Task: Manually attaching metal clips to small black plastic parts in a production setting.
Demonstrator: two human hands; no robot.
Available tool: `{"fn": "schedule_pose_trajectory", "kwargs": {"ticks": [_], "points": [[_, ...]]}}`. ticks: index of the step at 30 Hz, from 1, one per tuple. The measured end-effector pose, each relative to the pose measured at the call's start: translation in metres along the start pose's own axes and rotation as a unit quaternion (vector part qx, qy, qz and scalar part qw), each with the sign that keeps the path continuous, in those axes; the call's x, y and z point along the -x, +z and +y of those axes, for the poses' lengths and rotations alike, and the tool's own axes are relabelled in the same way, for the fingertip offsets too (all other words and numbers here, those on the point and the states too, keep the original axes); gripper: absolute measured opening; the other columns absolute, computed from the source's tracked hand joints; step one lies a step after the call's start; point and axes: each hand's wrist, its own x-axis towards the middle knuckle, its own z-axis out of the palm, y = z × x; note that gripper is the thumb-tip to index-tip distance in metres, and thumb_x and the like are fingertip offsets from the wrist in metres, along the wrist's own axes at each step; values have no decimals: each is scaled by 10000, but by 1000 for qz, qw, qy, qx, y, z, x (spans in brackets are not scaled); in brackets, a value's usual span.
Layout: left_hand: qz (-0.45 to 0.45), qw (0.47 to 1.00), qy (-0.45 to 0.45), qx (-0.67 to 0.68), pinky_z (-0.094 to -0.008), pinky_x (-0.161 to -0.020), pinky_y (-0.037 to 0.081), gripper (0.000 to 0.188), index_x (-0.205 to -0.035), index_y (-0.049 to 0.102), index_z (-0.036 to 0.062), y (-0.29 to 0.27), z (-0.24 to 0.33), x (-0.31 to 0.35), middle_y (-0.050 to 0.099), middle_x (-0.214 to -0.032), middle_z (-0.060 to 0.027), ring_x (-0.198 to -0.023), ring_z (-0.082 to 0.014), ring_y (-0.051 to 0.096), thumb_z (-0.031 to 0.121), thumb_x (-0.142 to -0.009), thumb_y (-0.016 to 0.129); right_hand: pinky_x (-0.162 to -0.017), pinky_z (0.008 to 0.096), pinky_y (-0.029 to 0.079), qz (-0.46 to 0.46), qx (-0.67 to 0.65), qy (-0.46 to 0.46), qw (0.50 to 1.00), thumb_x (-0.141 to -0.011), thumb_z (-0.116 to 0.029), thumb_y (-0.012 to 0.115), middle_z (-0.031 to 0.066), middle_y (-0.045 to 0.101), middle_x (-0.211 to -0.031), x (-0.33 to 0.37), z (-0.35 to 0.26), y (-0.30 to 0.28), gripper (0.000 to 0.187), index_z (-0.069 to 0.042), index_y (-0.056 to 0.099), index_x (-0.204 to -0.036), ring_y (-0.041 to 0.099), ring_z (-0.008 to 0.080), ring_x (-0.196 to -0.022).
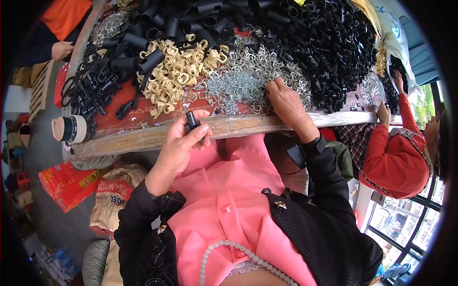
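My left hand (177,145) holds a small black plastic part (192,120) with a round stem, upright between thumb and fingers, just over the table's near wooden edge (138,140). My right hand (288,104) reaches over that edge, its fingertips pressed together at the border of a heap of small shiny screws (234,88) and silvery bent metal clips (267,57). Whatever those fingers pinch is too small or hidden to name. Left of the screws lies a pile of beige plastic rings (174,71). A loose black fitting (124,110) rests on the red tabletop.
Black tubes (169,28) and small black parts (334,52) are heaped further back. A lidded cup (75,129) stands at the left corner. Sacks (114,190) and a red bag (69,183) lie below. At right a co-worker in red (398,162) reaches over the table; another person's hand (62,50) shows at left.
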Motion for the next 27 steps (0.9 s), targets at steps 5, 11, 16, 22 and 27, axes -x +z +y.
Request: {"fn": "schedule_pose_trajectory", "kwargs": {"ticks": [5,11,16,22,27], "points": [[-2,1000,6,4,-185,-521,381,299,-1074,452,27,-3,-2,0,540,-764,-39,-601,-82,494,129,-808,543,-546,401,438,-25,-2,-1,1000,-758,-74,495,128,464,-789,-2,0,3,98,-41,428,-822,526,333,-668],[-14,999,31,-29,-189,-528,385,295,-1070,449,15,4,0,-12,537,-763,-39,-600,-75,485,91,-800,541,-500,335,413,116,-114,-10,987,-797,-87,479,103,477,-738,-3,2,7,68,-29,453,-821,511,282,-594],[-30,991,45,-120,-189,-567,392,281,-1027,493,22,13,0,-29,530,-769,-32,-644,-67,480,74,-766,579,-444,212,332,-24,-428,151,891,-855,-132,453,25,471,-684,-3,-9,-5,108,-34,466,-812,413,112,-482],[-35,969,97,-224,-190,-600,398,226,-934,550,14,36,-7,-58,520,-743,0,-662,-55,475,78,-729,622,-440,166,272,-64,-720,198,662,-861,-149,462,-4,468,-691,2,-23,-3,114,-45,482,-821,320,38,-482],[-15,931,195,-308,-207,-587,399,188,-884,556,23,47,-21,-74,524,-711,11,-645,-54,472,89,-725,632,-440,167,277,-92,-816,229,522,-854,-151,477,-6,469,-671,6,-34,-6,120,-36,502,-832,327,46,-484]]}}
